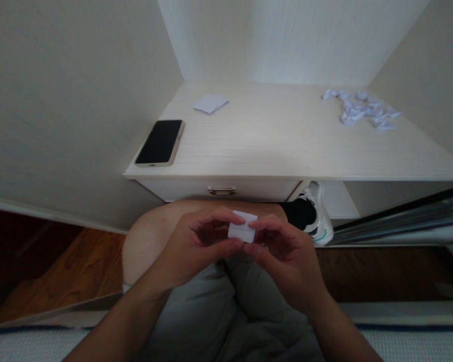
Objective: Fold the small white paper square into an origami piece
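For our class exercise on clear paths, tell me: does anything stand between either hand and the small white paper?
Nothing visible does: the left hand and right hand both touch the small white paper. The phone, the folded paper and the twisted paper pieces lie apart from it, on the white surface beyond.

Forearms cropped below, white paper partly finger-covered

hands 2 | held paper 1 | flat paper 1 | phone 1 | scraps several (overlapping)
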A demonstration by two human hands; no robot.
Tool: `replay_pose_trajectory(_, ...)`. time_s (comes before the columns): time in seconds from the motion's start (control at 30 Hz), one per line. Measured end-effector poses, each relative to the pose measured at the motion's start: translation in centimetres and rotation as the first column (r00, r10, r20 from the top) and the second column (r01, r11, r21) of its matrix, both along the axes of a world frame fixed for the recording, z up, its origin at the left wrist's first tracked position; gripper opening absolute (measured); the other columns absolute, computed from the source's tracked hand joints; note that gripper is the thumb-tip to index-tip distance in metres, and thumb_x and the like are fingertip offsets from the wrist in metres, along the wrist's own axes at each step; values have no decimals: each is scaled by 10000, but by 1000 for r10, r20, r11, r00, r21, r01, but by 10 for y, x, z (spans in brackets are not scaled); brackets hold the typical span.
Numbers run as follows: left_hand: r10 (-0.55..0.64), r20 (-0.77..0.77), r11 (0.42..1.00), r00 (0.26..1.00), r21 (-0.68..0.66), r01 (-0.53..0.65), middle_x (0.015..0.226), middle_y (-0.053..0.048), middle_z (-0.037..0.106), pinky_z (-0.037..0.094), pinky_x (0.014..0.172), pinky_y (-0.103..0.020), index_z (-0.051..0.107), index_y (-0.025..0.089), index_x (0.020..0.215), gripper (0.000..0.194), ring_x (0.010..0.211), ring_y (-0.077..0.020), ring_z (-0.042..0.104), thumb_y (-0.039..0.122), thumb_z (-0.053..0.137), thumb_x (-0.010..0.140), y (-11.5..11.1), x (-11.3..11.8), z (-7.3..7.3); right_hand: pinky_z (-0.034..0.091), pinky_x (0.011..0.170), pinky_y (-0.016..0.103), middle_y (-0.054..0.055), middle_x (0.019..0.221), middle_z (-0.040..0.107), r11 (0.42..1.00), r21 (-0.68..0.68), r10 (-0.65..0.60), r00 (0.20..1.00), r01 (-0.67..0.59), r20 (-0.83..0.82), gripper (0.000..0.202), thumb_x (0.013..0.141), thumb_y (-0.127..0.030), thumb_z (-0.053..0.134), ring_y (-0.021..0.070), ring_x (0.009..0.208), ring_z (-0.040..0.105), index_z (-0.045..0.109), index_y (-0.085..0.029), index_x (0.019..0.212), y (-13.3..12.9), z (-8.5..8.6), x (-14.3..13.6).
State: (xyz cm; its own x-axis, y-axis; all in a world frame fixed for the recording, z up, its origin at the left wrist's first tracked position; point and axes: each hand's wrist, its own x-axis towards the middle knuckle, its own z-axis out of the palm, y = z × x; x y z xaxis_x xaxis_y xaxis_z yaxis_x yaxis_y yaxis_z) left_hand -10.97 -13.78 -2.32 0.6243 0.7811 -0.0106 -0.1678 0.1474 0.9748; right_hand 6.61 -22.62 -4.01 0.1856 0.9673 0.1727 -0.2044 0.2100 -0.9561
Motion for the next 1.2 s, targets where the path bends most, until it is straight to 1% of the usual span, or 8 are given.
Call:
replay_pose_trajectory(0.4,-62,57,997,996,-35,64,1032,2,864,652,774,-194,850,307,1088,331,899,-145,820,102,888,830,2,-3,-12,572,790,271,7,1030,728,997,58,-63,995,58,82,322,911,-120,804,148,910,683,801,-312,1169,-2,3,-1)
replay_pose_trajectory(0.5,-52,79,998,995,49,48,1133,-22,851,674,813,-245,844,308,1117,312,973,-180,824,125,860,866,4,-1,-14,569,825,321,26,1069,738,993,82,-93,985,82,145,312,931,-137,788,179,948,693,795,-308,1192,-2,2,-1)
replay_pose_trajectory(0.6,-15,51,969,999,245,2,1302,-56,801,674,918,-306,846,290,1098,264,1123,-220,799,127,830,891,4,1,-11,573,874,374,49,1101,743,990,111,-105,973,83,206,319,944,-133,762,210,988,702,788,-296,1218,-2,3,-1)
replay_pose_trajectory(0.73,99,-69,827,993,561,-44,1287,-65,803,654,999,-349,827,273,1123,270,1157,-218,783,100,785,921,1,4,-5,589,850,384,61,1062,736,985,125,-141,970,118,197,258,942,-114,722,227,982,706,787,-255,1148,-1,5,-3)
replay_pose_trajectory(0.87,253,-108,567,961,822,-57,1258,-79,812,629,1037,-325,792,222,1171,270,1153,-198,779,100,772,931,-3,7,-6,595,849,380,61,1039,726,976,109,-204,963,187,174,194,944,-110,678,226,975,709,762,-226,1075,1,7,-8)
replay_pose_trajectory(1.0,361,-78,313,929,949,-42,1315,-137,785,614,1060,-300,760,153,1206,285,1195,-202,766,66,742,935,-5,10,-14,586,811,342,46,1019,712,952,122,-298,939,280,170,167,949,-120,664,202,936,696,744,-224,1052,3,7,-17)
replay_pose_trajectory(1.1,409,-52,208,911,977,-38,1341,-167,767,598,1093,-312,729,126,1258,324,1239,-205,745,35,708,948,-6,11,-18,582,846,353,49,1038,722,922,138,-380,911,360,161,180,953,-119,658,202,955,700,742,-228,1070,4,7,-25)
replay_pose_trajectory(1.2,432,-24,174,902,983,-57,1358,-172,758,588,1108,-307,712,120,1280,337,1261,-200,734,29,697,955,-7,11,-17,584,878,375,62,1068,726,908,172,-408,900,382,156,198,959,-134,667,210,980,704,759,-224,1110,6,8,-30)
